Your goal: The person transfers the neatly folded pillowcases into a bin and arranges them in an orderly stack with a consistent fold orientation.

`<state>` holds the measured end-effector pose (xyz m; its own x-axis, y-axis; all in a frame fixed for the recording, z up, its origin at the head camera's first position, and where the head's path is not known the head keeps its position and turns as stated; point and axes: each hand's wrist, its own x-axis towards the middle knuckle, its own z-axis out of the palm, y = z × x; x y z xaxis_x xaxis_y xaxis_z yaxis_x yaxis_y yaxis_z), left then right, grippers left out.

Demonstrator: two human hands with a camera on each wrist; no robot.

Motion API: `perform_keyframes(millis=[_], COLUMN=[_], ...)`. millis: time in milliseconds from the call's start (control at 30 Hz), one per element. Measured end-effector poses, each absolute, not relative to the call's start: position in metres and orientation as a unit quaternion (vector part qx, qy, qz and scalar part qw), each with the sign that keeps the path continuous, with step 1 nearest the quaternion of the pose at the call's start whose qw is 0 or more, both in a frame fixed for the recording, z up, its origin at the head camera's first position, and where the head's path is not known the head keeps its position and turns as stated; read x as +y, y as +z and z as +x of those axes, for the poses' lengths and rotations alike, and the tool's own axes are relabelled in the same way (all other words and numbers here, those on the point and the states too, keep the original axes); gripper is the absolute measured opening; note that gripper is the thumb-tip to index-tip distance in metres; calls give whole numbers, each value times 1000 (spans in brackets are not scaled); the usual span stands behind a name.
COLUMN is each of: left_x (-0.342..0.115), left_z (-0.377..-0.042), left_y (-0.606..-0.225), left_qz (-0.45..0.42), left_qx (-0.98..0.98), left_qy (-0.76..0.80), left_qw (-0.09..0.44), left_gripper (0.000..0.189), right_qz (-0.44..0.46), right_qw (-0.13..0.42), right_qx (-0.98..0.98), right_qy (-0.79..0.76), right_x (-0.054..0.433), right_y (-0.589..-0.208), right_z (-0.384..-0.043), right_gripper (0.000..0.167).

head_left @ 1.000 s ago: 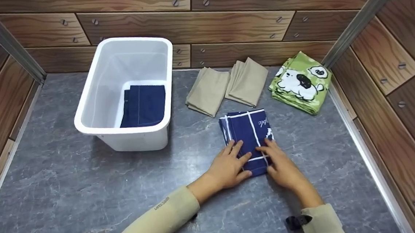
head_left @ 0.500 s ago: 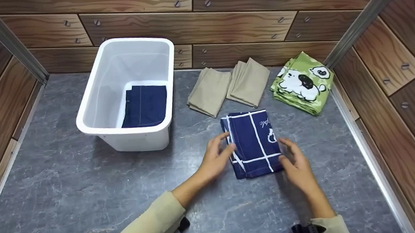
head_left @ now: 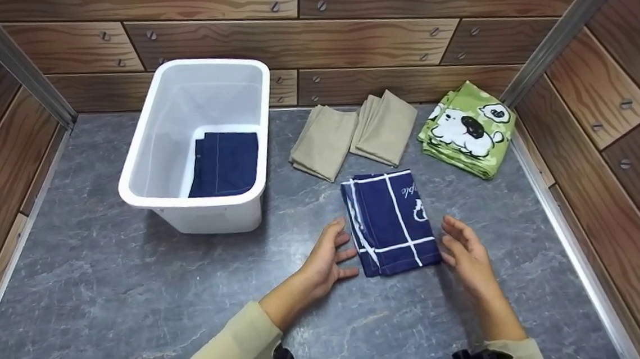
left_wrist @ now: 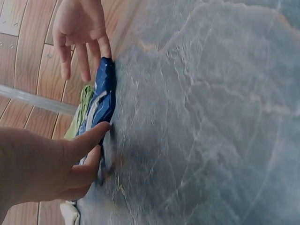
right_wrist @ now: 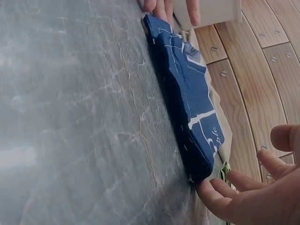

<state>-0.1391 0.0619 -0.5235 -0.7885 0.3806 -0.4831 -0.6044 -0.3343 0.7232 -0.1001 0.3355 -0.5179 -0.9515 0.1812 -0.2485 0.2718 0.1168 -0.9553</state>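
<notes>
A folded navy cloth (head_left: 385, 220) with white lines and lettering lies flat on the grey marbled surface between both hands. My left hand (head_left: 323, 261) is at its left edge, fingers spread and pointing toward the cloth. On the other side, my right hand (head_left: 469, 256) has its fingers loosely extended beside the right edge. In the right wrist view, fingertips of the right hand (right_wrist: 253, 192) meet or nearly meet the end of the navy cloth (right_wrist: 183, 98). From the left wrist view, the left hand (left_wrist: 51, 164) stands close along the cloth's side; whether it touches is hard to tell.
To the left stands a white plastic bin (head_left: 197, 200) with a folded dark navy cloth (head_left: 226, 163) at its bottom. Behind the middle cloth lie two folded beige cloths (head_left: 324, 142) and a green dog-print cloth (head_left: 470, 129). Wood-patterned walls (head_left: 378, 40) enclose the surface.
Both hands have come off the top of the navy cloth and moved apart to its two sides. The cloth's lower part now shows, shifted slightly right. Bin and other cloths stay put.
</notes>
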Motion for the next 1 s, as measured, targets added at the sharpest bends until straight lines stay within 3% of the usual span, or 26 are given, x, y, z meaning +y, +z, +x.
perform_keyframes(millis=[400, 1000], left_x=[64, 61], left_z=[-135, -130], left_y=[-525, -528], left_qz=[-126, -132], left_qx=[475, 450], left_qy=[810, 816], left_qw=[320, 338], left_gripper=[81, 74], right_qz=[171, 187], right_qw=[56, 57], right_qx=[720, 701], right_qy=[-670, -686], right_x=[334, 331], right_y=[-518, -520], right_z=[-100, -99], right_gripper=[52, 53])
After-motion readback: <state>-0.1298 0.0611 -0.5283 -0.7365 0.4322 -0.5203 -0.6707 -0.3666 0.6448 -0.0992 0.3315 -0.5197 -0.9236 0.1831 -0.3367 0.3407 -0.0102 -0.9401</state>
